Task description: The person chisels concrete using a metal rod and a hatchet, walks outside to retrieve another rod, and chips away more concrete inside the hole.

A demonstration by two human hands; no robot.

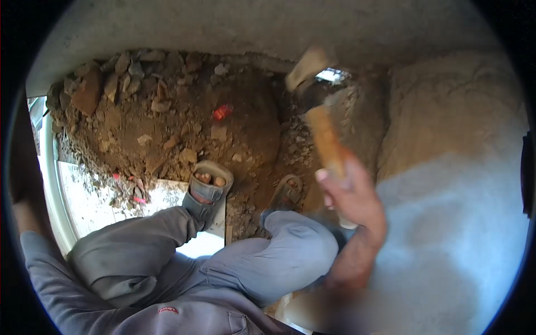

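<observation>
My right hand [353, 195] is closed round the wooden handle of a hammer [325, 137], raised in front of my right knee. The hammer's head is smeared by motion, so its exact shape is unclear; it shows against the foot of the wall, near a small bright opening [333, 76]. Along the left edge my left forearm reaches upward into shadow, and its hand does not show. Beneath the hammer lies broken, crumbly rubble.
A mound of earth and stones [190, 123] lies along the grey wall [251, 28], with a red wrapper [222, 112] on it. My sandalled feet [209, 181] rest at its near edge. A smooth cement surface [452, 212] is to the right; a pale frame [56, 201] stands left.
</observation>
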